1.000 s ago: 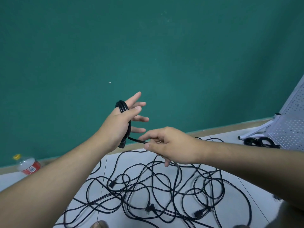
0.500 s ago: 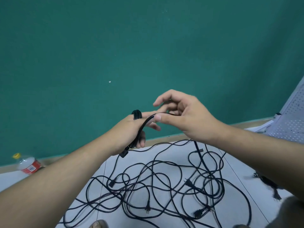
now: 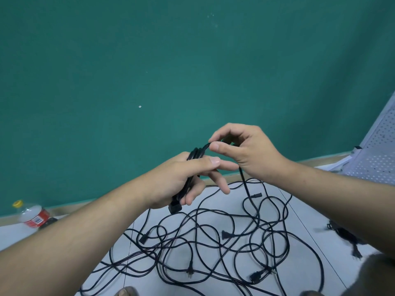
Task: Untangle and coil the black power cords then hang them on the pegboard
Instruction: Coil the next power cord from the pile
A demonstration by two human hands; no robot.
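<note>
Head view, single frame.

**Cord in hand.** The left hand (image 3: 177, 180) carries a coil (image 3: 195, 154) of black cord wound across the palm. The thumb lies over the turns and the lower fingers curl round them. The coil's long axis runs from upper right, by the knuckles, to lower left, toward the wrist. Its black connector (image 3: 174, 207) sticks out below the heel of the hand and points down toward the floor (image 3: 307, 236).

**Right hand.** The right hand (image 3: 250, 154) sits just above and to the right of the left, fingers bent. It pinches the free run of cord (image 3: 245, 186) between thumb and forefinger where the run leaves the top of the coil. From the pinch the run drops nearly straight down into the tangle (image 3: 213, 238).

**Tangle.** Many loops of black cord lie crossed on the pale tiled floor below both hands, with several plugs showing among them. Which loop belongs to which cord cannot be told.

**Surroundings.**
- A green wall (image 3: 192, 60) stands behind.
- A white pegboard (image 3: 378, 146) leans at the far right, well apart from the hands.
- A separate dark cord bundle (image 3: 344, 233) lies on the floor, partly hidden under the right forearm.
- A plastic bottle (image 3: 35, 216) with a yellow cap lies at the left by the wall. Its label is red with a white patch, and the print is too small to read.
</note>
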